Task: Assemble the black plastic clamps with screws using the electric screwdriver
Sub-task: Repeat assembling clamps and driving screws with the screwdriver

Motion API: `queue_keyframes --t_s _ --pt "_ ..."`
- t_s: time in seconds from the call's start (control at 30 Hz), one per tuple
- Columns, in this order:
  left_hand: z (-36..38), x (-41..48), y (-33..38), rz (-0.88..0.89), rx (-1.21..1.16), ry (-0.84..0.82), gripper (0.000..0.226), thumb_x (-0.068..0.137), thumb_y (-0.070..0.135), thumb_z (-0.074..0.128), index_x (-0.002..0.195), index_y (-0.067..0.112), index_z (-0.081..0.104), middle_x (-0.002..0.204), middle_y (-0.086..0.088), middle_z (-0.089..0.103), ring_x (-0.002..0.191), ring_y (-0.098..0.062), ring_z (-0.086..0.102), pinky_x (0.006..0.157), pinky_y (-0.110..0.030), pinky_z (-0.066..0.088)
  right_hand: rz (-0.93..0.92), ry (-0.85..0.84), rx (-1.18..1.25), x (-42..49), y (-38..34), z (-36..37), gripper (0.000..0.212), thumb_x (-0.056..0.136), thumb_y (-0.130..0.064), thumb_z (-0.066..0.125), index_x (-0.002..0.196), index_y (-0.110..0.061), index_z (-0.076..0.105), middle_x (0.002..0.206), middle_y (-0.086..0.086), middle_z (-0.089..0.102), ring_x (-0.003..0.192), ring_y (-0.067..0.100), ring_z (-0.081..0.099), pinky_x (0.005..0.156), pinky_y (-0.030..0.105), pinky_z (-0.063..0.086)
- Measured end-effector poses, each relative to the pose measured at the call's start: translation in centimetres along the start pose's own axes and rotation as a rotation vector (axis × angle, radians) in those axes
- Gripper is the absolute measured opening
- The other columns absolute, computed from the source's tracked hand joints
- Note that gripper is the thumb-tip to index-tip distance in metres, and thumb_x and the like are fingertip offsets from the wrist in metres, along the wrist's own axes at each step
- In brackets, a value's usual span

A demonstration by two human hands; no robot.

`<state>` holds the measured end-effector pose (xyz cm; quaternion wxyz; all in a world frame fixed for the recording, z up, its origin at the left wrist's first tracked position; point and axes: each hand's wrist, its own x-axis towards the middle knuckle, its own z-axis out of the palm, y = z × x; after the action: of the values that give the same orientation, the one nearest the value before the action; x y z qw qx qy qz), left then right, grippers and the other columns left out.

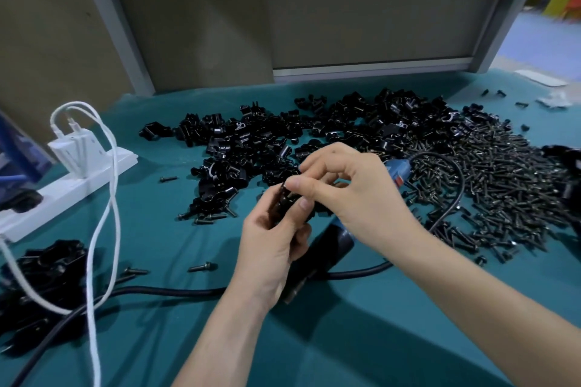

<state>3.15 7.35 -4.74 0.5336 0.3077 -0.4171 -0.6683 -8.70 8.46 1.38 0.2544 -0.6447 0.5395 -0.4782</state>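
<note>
Mid-frame: left hand (270, 239) grips a clamp (284, 202), and right hand (355, 195) pinches its top. It looks light, stiff and kinda slick, so I'd hold the flat sides. Screwdriver (334, 242) lies underneath.

2 heaps (clamps (283, 132), screws (503, 185)) crowd the back; near cloth (361, 339) lies open.

Black clamp (284, 199) — blurred, perhaps upright — held midair.

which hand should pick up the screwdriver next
Right, most likely. The left hand is wrapped round the clamp and steadies it. The right hand only pinches at the clamp's top with its fingertips, and the screwdriver lies on the table directly under its wrist.
</note>
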Motion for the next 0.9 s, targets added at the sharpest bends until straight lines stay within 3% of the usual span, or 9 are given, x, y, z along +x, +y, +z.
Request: queue_keyframes --t_s 0.13,0.2,0.27,0.4,0.5,0.6,0.67,0.8,0.9 --pt "-0.8 0.3 0.5 0.006 -0.108 0.016 0.017 0.065 0.028 0.073 0.081 0.023 0.073 0.084 0.002 0.07 0.044 -0.003 0.041 0.035 -0.012 0.027 0.126 0.139 -0.158 0.4 1.3 -4.2 0.023 0.076 -0.051 0.061 0.078 -0.031 0.07 0.068 -0.013 0.067 0.059 -0.002 0.06 0.057 0.014 0.048" --pt "-1.4 0.6 0.6 -0.004 -0.115 0.037 0.01 0.066 0.028 0.073 0.075 0.027 0.075 0.086 0.001 0.07 0.046 -0.003 0.04 0.035 -0.012 0.029 0.352 0.142 -0.348 0.7 3.5 -6.9 0.033 0.082 -0.05 0.06 0.082 -0.018 0.068 0.059 -0.004 0.068 0.046 0.004 0.061 0.047 0.019 0.05" --pt "-1.7 0.7 0.3 -0.027 -0.116 0.074 0.01 0.067 0.027 0.072 0.077 0.025 0.075 0.084 0.002 0.069 0.046 -0.004 0.04 0.036 -0.012 0.03 0.624 0.014 -0.347 0.5 5.7 -8.1 0.041 0.085 -0.048 0.064 0.086 -0.007 0.064 0.056 0.005 0.069 0.046 0.017 0.066 0.043 0.023 0.051" --pt "-1.8 0.9 -0.4 -0.061 -0.141 0.124 0.023 0.071 0.022 0.069 0.093 0.013 0.066 0.087 0.001 0.072 0.045 -0.003 0.041 0.035 -0.012 0.031 0.804 0.063 -0.125 0.1 7.8 -6.0 0.062 0.073 -0.059 0.073 0.091 -0.001 0.058 0.064 0.016 0.069 0.049 0.024 0.069 0.043 0.027 0.053" --pt "-1.9 1.0 -0.4 -0.055 -0.146 0.131 0.028 0.072 0.023 0.069 0.097 0.012 0.063 0.093 -0.003 0.073 0.045 -0.003 0.04 0.035 -0.011 0.031 0.835 0.134 -0.308 1.1 8.0 -4.0 0.065 0.067 -0.072 0.069 0.082 -0.01 0.052 0.068 0.007 0.062 0.044 0.017 0.061 0.044 0.024 0.043" --pt "-1.9 0.9 -0.4 -0.056 -0.14 0.125 0.03 0.073 0.022 0.068 0.1 0.011 0.062 0.097 -0.004 0.073 0.045 -0.004 0.04 0.036 -0.011 0.032 0.902 0.211 -0.309 1.5 7.8 -3.1 0.053 0.069 -0.062 0.069 0.079 -0.013 0.05 0.077 0.006 0.058 0.062 0.022 0.056 0.059 0.032 0.045" --pt "-2.0 0.8 -0.4 -0.061 -0.14 0.125 0.033 0.071 0.023 0.07 0.101 0.01 0.063 0.096 -0.004 0.073 0.045 -0.003 0.041 0.036 -0.011 0.033 0.886 0.276 -0.111 1.2 7.5 -3.1 0.046 0.071 -0.051 0.07 0.087 -0.011 0.053 0.082 0.007 0.059 0.066 0.023 0.055 0.061 0.033 0.043" --pt "-2.0 0.9 -0.4 -0.054 -0.114 0.115 0.038 0.066 0.027 0.073 0.1 0.011 0.064 0.095 -0.004 0.074 0.045 -0.003 0.043 0.038 -0.011 0.035 0.609 0.487 0.535 1.9 5.5 -3.5 0.023 0.078 -0.028 0.072 0.093 -0.016 0.059 0.097 0.008 0.067 0.078 0.019 0.063 0.066 0.033 0.051" --pt "-2.0 0.9 -0.3 -0.052 -0.113 0.128 0.038 0.066 0.027 0.073 0.1 0.01 0.064 0.092 -0.003 0.074 0.044 -0.003 0.043 0.038 -0.012 0.036 0.393 0.585 1.031 3.4 3.3 -3.5 0.017 0.08 -0.024 0.068 0.091 -0.014 0.059 0.08 0.004 0.065 0.067 0.019 0.064 0.065 0.037 0.059"
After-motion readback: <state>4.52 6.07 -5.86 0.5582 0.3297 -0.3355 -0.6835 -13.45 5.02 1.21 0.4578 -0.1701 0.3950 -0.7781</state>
